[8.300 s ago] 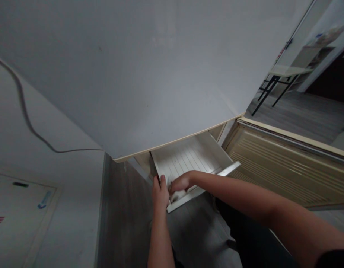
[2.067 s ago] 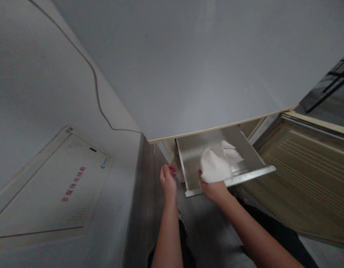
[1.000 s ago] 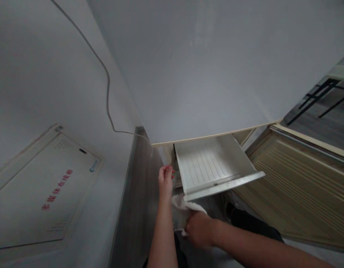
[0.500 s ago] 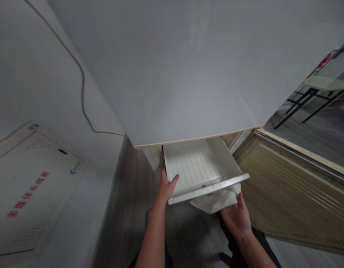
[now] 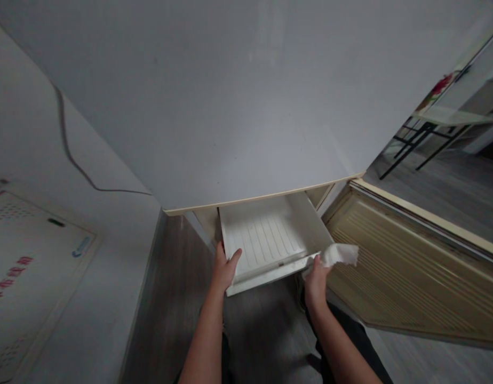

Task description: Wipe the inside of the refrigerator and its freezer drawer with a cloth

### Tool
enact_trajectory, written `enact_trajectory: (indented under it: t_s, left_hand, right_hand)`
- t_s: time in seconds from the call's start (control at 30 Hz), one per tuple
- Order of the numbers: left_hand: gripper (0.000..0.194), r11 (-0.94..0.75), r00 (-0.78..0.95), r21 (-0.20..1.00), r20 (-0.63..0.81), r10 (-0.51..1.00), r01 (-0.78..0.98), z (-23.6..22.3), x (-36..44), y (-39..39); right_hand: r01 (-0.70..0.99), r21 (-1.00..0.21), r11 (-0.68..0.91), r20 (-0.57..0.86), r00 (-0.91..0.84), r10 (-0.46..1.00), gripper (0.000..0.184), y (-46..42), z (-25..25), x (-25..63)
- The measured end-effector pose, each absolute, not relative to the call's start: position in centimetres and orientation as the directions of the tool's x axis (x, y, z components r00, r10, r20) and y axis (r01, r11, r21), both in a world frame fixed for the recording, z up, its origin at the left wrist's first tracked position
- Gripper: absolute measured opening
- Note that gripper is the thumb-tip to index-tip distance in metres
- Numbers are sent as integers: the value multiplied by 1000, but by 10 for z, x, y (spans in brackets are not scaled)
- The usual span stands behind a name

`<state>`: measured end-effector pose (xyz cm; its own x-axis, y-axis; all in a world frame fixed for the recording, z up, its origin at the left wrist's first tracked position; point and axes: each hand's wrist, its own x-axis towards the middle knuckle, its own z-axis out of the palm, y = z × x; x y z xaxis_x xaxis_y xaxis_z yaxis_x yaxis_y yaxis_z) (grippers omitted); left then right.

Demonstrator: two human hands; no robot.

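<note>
A white plastic drawer [image 5: 262,234] with a ribbed bottom sticks out from under a large pale cabinet or refrigerator body [image 5: 246,122]. My left hand [image 5: 224,269] grips the drawer's left side near the front corner, thumb over the wall and the other fingers on the outside. At the front right corner, my right hand [image 5: 316,282] is closed on a crumpled white cloth or tissue [image 5: 338,255], held against the drawer's front rim. The cloth's loose end points right. Part of the right hand's grip is hidden by the cloth.
An opened yellowish door [image 5: 406,272] with a ribbed inner face stands at the right. On the left wall are a cable [image 5: 76,162] and a white box with red lettering [image 5: 34,266]. Farther right stands a table [image 5: 450,116] with dark legs on grey flooring.
My right hand has risen from below the drawer's front to its right corner, bringing the white cloth over the rim. My left hand keeps its hold. The view has shifted.
</note>
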<state>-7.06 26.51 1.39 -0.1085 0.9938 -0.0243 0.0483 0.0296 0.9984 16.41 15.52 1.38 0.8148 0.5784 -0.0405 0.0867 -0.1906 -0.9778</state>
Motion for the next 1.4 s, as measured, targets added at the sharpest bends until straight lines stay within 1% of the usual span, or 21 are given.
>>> enact_trajectory:
  t_s: [0.03, 0.07, 0.13, 0.17, 0.23, 0.3, 0.4, 0.47, 0.57, 0.67, 0.73, 0.77, 0.83, 0.9, 0.97, 1.03, 1.1, 1.17, 1.2, 1.3, 1.4]
  left_hand:
    - [54, 32, -101, 998, -27, 995, 47, 14, -71, 265]
    - [54, 35, -95, 998, -31, 995, 45, 14, -71, 265]
    - [54, 43, -88, 998, -39, 995, 43, 14, -71, 265]
    - [54, 47, -88, 998, -43, 995, 41, 15, -71, 265]
    - [54, 51, -91, 998, -48, 995, 32, 15, -71, 265]
    - [55, 46, -91, 999, -44, 995, 19, 15, -72, 265]
    - [56, 46, -79, 999, -46, 996, 8, 14, -73, 266]
    - [56, 50, -80, 999, -48, 996, 17, 14, -72, 266]
    - [54, 49, -90, 998, -46, 995, 33, 14, -71, 265]
    - [52, 49, -91, 998, -45, 995, 46, 14, -71, 264]
    - [52, 60, -84, 997, -56, 995, 52, 16, -71, 263]
    - [53, 67, -77, 996, -63, 995, 53, 16, -71, 262]
    - [54, 80, -59, 995, -77, 995, 60, 18, -71, 261]
    - [56, 77, -46, 993, -73, 996, 85, 19, -71, 260]
    - [56, 63, -43, 991, -59, 997, 116, 19, -71, 260]
    - [55, 53, -39, 989, -48, 998, 139, 19, -71, 260]
    - [55, 55, -40, 987, -50, 998, 152, 19, -70, 260]
    - [56, 59, -48, 985, -52, 998, 163, 21, -70, 260]
    - [56, 61, -53, 984, -53, 997, 167, 22, -70, 259]
    - [54, 63, -53, 984, -55, 997, 168, 25, -71, 259]
    - [54, 50, -46, 989, -43, 998, 141, 24, -71, 259]
  right_hand:
    - [52, -976, -210, -86, 796, 599, 96, 146, 15, 141]
    - [64, -974, -215, -95, 751, 653, 96, 137, 16, 117]
    - [90, -975, -203, -102, 631, 769, 80, 118, 16, 69]
    - [55, -981, -187, -128, 542, 831, 71, 110, 15, 46]
    - [-44, -987, -156, -162, 324, 932, 67, 95, 13, 7]
    - [-138, -978, -154, -178, 183, 967, 69, 85, 12, -23]
    - [-303, -930, -206, -242, 86, 967, 80, 79, 14, -46]
    - [-435, -870, -230, -314, 131, 940, 81, 80, 19, -46]
    - [-606, -780, -158, -434, 340, 834, 77, 93, 29, -25]
    - [-660, -750, -30, -504, 542, 672, 76, 119, 36, 19]
    - [-682, -730, 48, -534, 613, 582, 72, 139, 37, 60]
    - [-679, -729, 87, -525, 637, 565, 68, 148, 36, 82]
    - [-666, -741, 90, -530, 662, 530, 60, 163, 31, 130]
    - [-657, -746, 110, -506, 666, 549, 54, 172, 24, 177]
    - [-698, -701, 147, -549, 659, 514, 48, 176, 16, 214]
    - [-734, -651, 193, -564, 638, 524, 46, 177, 8, 233]
    - [-745, -631, 216, -546, 624, 558, 42, 177, 1, 231]
    - [-781, -602, 165, -551, 556, 623, 37, 176, -5, 210]
    - [-817, -567, 107, -569, 483, 666, 34, 175, -7, 194]
    - [-903, -406, -140, -605, 150, 782, 26, 168, -11, 136]
    - [-900, -300, -317, -567, -99, 818, 26, 153, -10, 78]
